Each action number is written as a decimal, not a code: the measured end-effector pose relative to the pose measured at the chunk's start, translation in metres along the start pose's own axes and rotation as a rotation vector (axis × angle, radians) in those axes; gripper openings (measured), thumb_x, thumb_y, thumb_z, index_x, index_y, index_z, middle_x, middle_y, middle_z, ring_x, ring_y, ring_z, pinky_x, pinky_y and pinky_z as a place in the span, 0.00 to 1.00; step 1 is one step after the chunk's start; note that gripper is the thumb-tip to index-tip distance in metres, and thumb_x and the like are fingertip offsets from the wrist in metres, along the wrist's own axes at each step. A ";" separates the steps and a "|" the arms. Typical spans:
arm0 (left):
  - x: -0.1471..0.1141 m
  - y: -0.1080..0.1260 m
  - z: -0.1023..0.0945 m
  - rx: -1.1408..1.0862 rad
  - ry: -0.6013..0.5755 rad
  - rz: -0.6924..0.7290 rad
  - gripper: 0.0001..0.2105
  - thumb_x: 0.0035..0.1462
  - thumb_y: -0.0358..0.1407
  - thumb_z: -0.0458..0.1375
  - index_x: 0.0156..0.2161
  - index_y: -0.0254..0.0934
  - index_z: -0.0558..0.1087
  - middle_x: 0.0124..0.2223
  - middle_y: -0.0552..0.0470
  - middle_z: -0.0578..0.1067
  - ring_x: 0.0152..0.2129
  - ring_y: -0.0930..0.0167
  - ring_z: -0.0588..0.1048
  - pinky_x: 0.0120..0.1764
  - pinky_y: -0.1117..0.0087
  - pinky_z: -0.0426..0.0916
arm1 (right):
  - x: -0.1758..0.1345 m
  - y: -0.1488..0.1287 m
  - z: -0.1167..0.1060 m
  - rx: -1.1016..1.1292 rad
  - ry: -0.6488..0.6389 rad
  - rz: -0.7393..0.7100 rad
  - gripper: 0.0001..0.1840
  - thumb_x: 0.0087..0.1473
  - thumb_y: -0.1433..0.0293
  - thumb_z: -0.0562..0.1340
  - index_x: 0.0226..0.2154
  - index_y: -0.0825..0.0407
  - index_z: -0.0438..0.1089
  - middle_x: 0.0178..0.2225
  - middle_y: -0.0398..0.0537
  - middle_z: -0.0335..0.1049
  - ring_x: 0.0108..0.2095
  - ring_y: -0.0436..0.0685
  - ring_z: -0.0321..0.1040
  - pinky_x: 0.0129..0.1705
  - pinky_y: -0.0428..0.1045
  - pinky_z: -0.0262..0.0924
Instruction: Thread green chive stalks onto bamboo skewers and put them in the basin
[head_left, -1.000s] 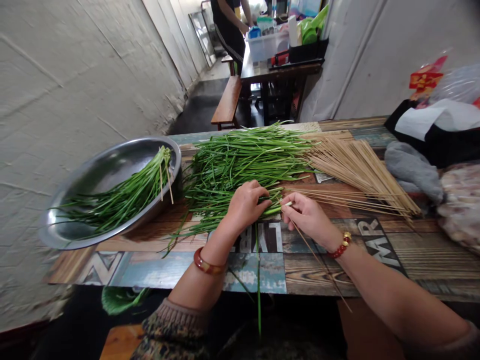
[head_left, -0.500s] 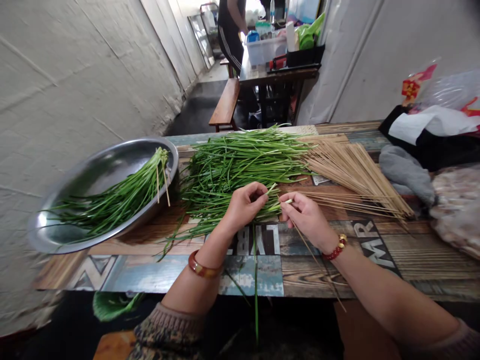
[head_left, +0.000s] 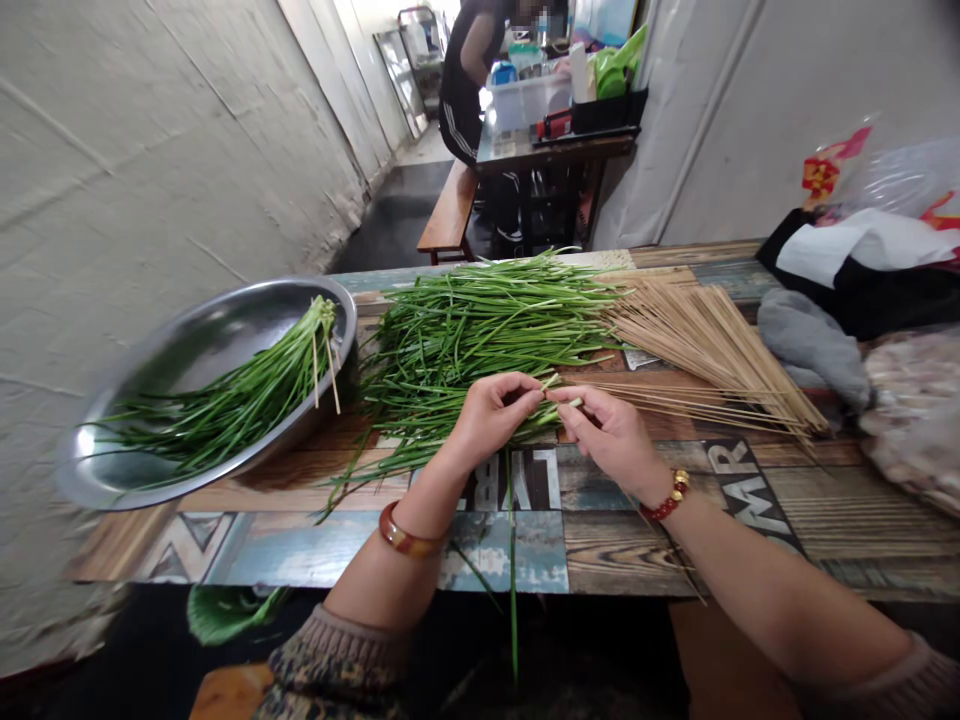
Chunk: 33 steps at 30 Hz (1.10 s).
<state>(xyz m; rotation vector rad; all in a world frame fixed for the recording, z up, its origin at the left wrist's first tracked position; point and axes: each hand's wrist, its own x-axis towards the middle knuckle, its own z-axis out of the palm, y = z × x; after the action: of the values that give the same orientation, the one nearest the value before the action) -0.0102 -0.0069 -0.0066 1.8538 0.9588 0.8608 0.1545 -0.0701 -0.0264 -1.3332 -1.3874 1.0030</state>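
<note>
While the left hand (head_left: 491, 415) pinches chive stems (head_left: 551, 405), the right hand (head_left: 611, 435) grip pinches a skewer (head_left: 645, 520) against them.

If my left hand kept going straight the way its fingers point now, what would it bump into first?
Almost at once the right hand: the left hand points rightward, its fingertips nearly meeting the right's over the chive stems both pinch. Past that lies the pile of bamboo skewers, though depth is hard to judge.

The steel basin (head_left: 112, 480) is blurred at its near rim.
</note>
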 end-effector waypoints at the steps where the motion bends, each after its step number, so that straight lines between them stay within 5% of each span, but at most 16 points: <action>1: 0.000 0.001 0.000 0.008 -0.002 0.001 0.09 0.55 0.36 0.58 0.33 0.31 0.76 0.30 0.50 0.77 0.27 0.74 0.72 0.29 0.76 0.64 | 0.000 0.000 0.000 -0.005 0.000 -0.001 0.17 0.56 0.62 0.57 0.43 0.54 0.72 0.20 0.39 0.63 0.17 0.46 0.56 0.20 0.44 0.52; 33: -0.001 0.003 0.001 0.045 0.015 0.032 0.08 0.55 0.35 0.58 0.31 0.32 0.77 0.30 0.50 0.78 0.27 0.73 0.73 0.31 0.74 0.65 | 0.000 0.003 0.000 -0.054 -0.005 0.006 0.19 0.56 0.61 0.57 0.45 0.54 0.73 0.20 0.40 0.65 0.17 0.46 0.57 0.19 0.43 0.53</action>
<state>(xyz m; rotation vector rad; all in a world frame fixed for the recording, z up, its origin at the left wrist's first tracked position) -0.0089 -0.0088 -0.0045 1.9077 0.9670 0.8801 0.1555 -0.0703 -0.0291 -1.3754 -1.4241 0.9799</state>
